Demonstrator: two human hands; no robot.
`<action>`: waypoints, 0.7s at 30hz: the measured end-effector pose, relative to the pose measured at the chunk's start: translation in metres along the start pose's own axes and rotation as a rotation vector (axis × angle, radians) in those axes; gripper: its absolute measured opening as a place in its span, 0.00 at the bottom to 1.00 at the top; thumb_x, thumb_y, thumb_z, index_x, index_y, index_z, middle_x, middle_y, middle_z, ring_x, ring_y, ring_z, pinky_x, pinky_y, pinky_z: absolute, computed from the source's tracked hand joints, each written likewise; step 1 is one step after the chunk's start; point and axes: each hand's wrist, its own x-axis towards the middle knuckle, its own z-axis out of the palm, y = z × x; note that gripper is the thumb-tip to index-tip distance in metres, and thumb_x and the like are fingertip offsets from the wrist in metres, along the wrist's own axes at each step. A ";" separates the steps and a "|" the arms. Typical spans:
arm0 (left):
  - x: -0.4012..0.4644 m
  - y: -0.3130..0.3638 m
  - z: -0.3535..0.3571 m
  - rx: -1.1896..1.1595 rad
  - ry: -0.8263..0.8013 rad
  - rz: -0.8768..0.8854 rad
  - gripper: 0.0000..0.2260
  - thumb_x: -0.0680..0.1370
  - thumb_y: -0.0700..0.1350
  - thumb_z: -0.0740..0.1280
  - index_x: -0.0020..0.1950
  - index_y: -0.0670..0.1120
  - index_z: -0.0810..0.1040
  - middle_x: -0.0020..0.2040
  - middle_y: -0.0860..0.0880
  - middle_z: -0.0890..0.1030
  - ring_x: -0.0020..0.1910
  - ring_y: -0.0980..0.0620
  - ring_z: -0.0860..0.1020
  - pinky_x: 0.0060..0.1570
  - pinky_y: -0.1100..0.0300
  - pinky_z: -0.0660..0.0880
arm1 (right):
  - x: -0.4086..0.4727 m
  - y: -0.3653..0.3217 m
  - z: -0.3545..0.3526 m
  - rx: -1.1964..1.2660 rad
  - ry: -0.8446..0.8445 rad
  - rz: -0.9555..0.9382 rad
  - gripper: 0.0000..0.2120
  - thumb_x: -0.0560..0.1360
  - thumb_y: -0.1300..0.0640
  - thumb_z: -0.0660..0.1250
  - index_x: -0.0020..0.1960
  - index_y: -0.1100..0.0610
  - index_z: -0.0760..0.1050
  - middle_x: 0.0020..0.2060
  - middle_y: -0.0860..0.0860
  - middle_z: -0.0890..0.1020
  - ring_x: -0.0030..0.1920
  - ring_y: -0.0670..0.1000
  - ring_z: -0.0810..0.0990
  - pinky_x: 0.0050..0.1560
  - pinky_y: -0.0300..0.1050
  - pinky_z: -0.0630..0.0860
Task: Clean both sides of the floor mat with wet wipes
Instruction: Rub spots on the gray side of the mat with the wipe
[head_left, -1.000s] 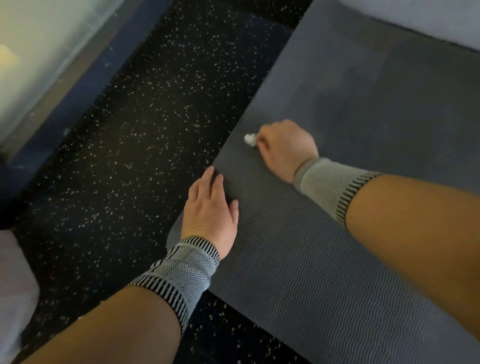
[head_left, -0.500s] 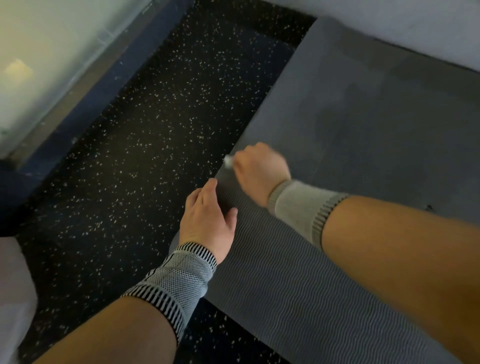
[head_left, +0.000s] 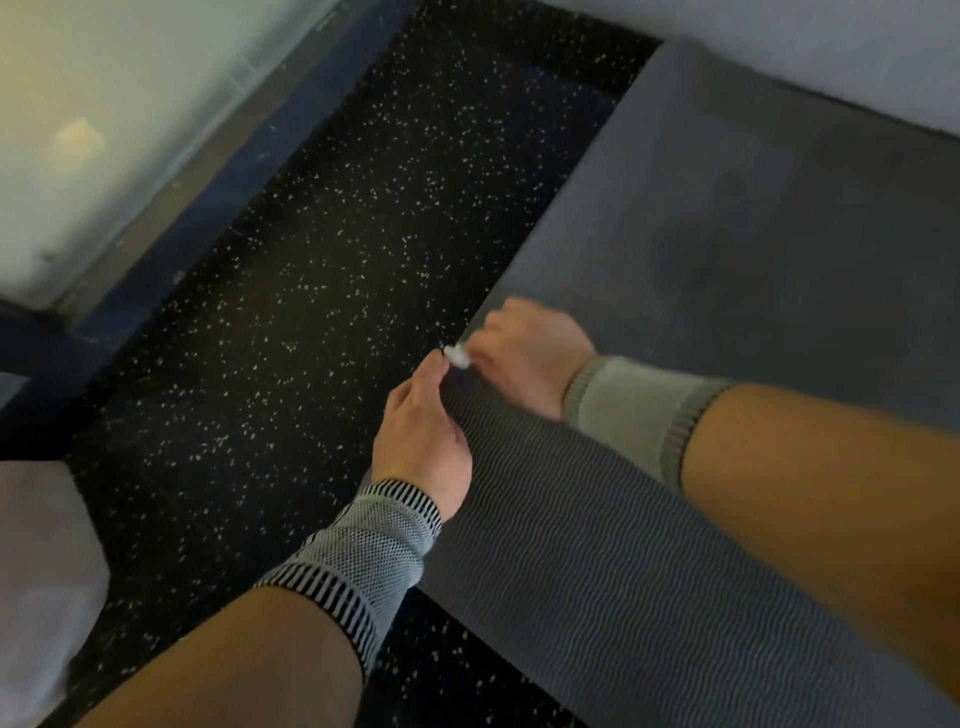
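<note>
Grey mat: your floor mat (head_left: 597, 571) runs from the lower right of the frame to the upper right; the near part shows a wavy ribbed side, the far part a smoother grey surface.
Mat edge: its left edge crosses the centre of the frame, bordering the black speckled floor (head_left: 311, 312).
Wipe: a small white wadded wet wipe (head_left: 457, 357) sits at that left edge, just left of centre frame, between your two hands.
Right hand: your right hand (head_left: 530, 353) is curled into a fist around the wipe, which pokes out at its left side; the hand is blurred.
Left hand: your left hand (head_left: 421, 431) lies on the mat's left edge just below the wipe, fingertips nearly touching it; you cannot tell whether those fingers grip the edge.
Wrists: both carry knitted grey wrist sleeves (head_left: 363, 561).
Upper left: a pale wall (head_left: 104, 104) above a dark blue baseboard (head_left: 249, 150).
</note>
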 end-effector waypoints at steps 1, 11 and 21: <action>0.000 0.000 0.000 0.015 -0.007 0.000 0.31 0.78 0.36 0.62 0.78 0.50 0.54 0.72 0.57 0.67 0.71 0.56 0.63 0.65 0.65 0.60 | 0.011 0.017 -0.007 -0.045 0.027 0.094 0.10 0.80 0.53 0.59 0.56 0.53 0.76 0.46 0.50 0.77 0.47 0.51 0.73 0.45 0.46 0.74; -0.002 0.013 0.000 0.190 -0.022 0.047 0.37 0.76 0.55 0.68 0.78 0.47 0.54 0.74 0.50 0.63 0.73 0.50 0.59 0.72 0.58 0.57 | 0.002 0.011 -0.004 0.009 -0.004 -0.026 0.11 0.80 0.53 0.58 0.58 0.51 0.76 0.48 0.49 0.78 0.48 0.50 0.74 0.48 0.46 0.74; 0.022 0.040 -0.006 0.441 -0.025 0.117 0.29 0.76 0.57 0.66 0.74 0.48 0.64 0.74 0.48 0.60 0.71 0.47 0.61 0.69 0.53 0.64 | 0.003 0.022 -0.004 0.027 0.036 0.025 0.09 0.79 0.53 0.59 0.53 0.51 0.77 0.46 0.48 0.78 0.44 0.48 0.70 0.45 0.44 0.72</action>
